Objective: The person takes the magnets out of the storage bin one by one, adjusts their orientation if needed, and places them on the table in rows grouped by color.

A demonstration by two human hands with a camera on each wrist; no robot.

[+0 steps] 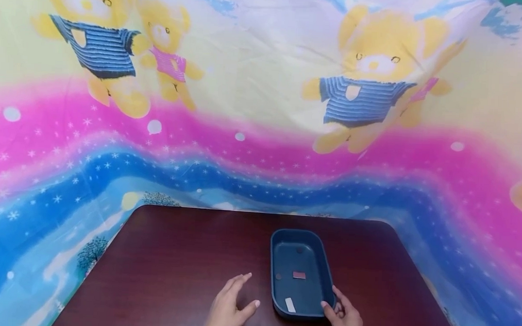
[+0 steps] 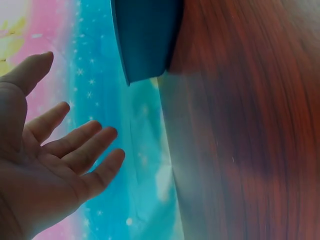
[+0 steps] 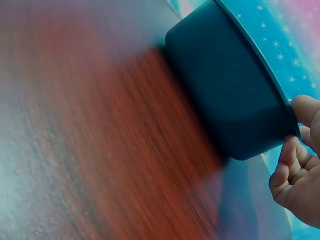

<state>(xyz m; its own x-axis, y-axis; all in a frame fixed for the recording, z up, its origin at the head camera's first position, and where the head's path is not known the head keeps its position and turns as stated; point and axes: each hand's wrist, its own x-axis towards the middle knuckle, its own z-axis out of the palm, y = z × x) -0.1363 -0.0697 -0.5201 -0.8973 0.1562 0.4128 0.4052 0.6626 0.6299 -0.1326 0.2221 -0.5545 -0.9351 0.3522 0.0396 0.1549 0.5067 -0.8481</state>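
A dark blue-green rectangular plastic tray (image 1: 307, 255) with rounded corners stands on the table. Inside it lie a small reddish rectangular piece (image 1: 299, 275), a small white rectangular piece (image 1: 290, 305) and two small dark round spots whose kind I cannot tell. My right hand (image 1: 346, 317) pinches the rim at the tray's near right corner, thumb on the inner side and fingers outside, as the right wrist view also shows. My left hand (image 1: 230, 305) hovers left of the tray, apart from it, fingers spread and holding nothing. In the left wrist view the tray's outer wall (image 2: 147, 40) shows beyond its fingertips.
The tray rests on a dark reddish-brown wooden table (image 1: 187, 257) with rounded far corners. Behind and beside the table hangs a pink, blue and cream cloth (image 1: 246, 94) printed with teddy bears and snowflakes.
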